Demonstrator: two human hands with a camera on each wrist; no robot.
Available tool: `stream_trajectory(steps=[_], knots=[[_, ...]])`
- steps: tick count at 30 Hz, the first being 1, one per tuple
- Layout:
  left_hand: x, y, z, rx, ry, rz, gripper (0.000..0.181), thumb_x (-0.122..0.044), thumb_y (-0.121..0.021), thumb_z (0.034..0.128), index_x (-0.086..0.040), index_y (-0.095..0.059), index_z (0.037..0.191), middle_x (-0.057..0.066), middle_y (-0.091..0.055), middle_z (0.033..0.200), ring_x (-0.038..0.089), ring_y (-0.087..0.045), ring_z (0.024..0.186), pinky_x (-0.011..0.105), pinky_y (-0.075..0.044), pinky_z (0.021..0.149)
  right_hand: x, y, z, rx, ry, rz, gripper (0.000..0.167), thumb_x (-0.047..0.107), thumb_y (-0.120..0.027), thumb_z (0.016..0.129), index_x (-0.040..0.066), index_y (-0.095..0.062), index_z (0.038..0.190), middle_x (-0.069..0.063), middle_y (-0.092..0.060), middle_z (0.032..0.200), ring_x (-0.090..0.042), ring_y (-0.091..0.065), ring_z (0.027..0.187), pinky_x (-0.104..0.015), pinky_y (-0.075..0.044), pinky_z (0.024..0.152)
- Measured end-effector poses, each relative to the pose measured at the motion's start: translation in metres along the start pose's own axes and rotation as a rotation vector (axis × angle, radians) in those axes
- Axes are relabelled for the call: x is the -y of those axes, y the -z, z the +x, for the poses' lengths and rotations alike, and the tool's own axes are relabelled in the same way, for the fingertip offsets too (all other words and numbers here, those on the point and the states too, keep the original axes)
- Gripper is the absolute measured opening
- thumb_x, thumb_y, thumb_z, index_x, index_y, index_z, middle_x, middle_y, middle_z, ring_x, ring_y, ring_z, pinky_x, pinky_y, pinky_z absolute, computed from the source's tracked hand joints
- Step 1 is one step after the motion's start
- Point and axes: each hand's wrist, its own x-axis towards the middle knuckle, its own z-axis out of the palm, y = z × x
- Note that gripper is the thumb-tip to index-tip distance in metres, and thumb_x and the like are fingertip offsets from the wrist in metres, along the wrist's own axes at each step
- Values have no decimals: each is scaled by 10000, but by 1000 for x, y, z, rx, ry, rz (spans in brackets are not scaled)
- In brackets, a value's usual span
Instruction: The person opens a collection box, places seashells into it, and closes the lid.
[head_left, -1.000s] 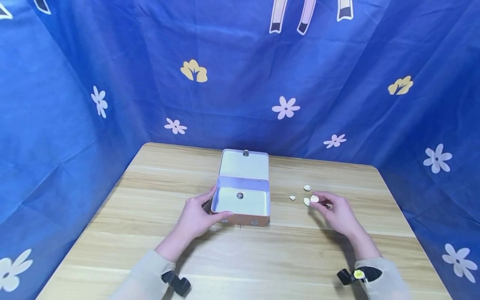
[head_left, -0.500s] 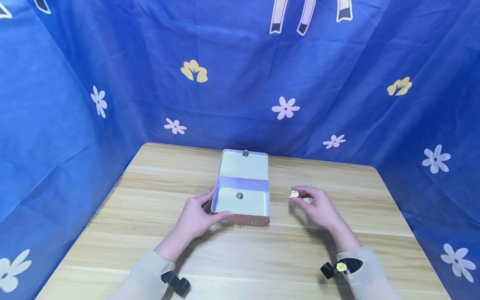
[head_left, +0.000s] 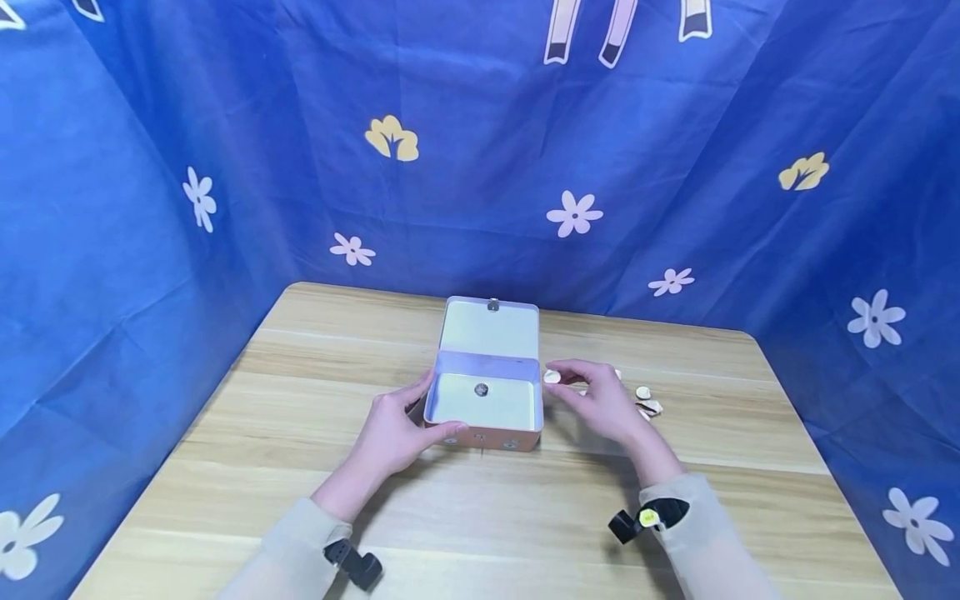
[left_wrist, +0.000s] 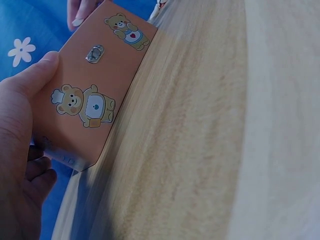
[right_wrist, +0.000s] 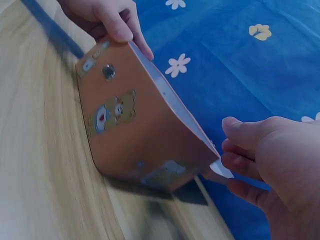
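Pinching a white piece (head_left: 552, 377) in right hand (head_left: 604, 407), gripping box (head_left: 495, 440) with left hand (head_left: 393, 432). Probably super light, stiff, maybe brittle, so edges only, gently.

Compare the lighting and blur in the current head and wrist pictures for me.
Head view: brightest and fairly crisp, soft shadows across the wooden table; left wrist view: dimmer, yet the bear stickers on the orange box are clear, and the table pales toward the right; right wrist view: also dim, the lowest sticker smeared, dark shadow under the box.
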Motion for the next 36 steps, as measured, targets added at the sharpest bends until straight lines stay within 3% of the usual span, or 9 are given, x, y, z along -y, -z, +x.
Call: stream_trajectory(steps=[14,28,36], knots=[[-2,1,1,1,-4,-10,1041,-548,-968,710,2,-561,1493,88,-575,1475,322,-559,1349,475,-449,1128,21,-33,26,23,42,55,304,114,-815,951,16,-772,1236,2,-779,1021,-173,-723,927,-500,-598,812],[-2,3,0,8,4,-7,1053,-585,-950,713,-16,-556,1506,102,-572,1474,304,-545,1360,481,-459,1121,34,-60,41,104,61,90,293,138,-849,922,30,-796,1189,-4,-787,999,-135,-725,885,-469,-617,823],[-3,2,0,5,1,-13,1039,-591,-941,723,-24,-561,1506,122,-581,1456,300,-559,1344,472,-472,1110,36,-71,48,149,80,110,325,129,-847,920,-53,-775,1180,-35,-794,966,-126,-730,849,-325,-622,811]])
